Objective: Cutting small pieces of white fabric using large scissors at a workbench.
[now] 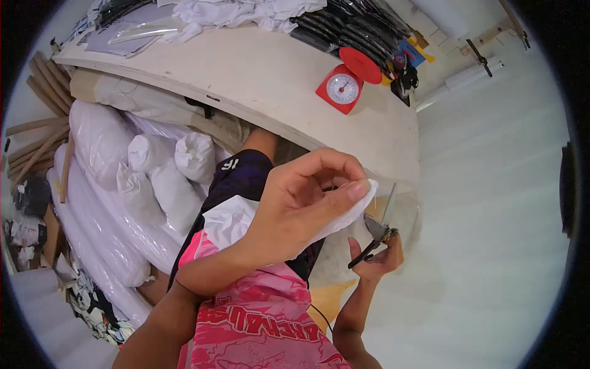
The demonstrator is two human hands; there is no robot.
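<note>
My left hand [301, 203] is raised in front of my body, thumb and fingertips pinched on the edge of a thin white cloth [344, 222]. More white fabric, crumpled, shows behind my wrist over my lap; whether it is the same piece I cannot tell. Lower and to the right, my right hand [382, 261] grips a pair of scissors [375, 229] by dark handles. The blades point upward and are spread apart, close to the cloth but apparently not touching it.
A pale table [264, 74] stands ahead, bearing a red dial scale [342, 89], stacked dark packages [350, 31] and white cloth [246, 13]. Plastic-wrapped white rolls [104, 209] fill the left side, near brown cardboard tubes [46, 132]. A pale wall [491, 203] rises on the right.
</note>
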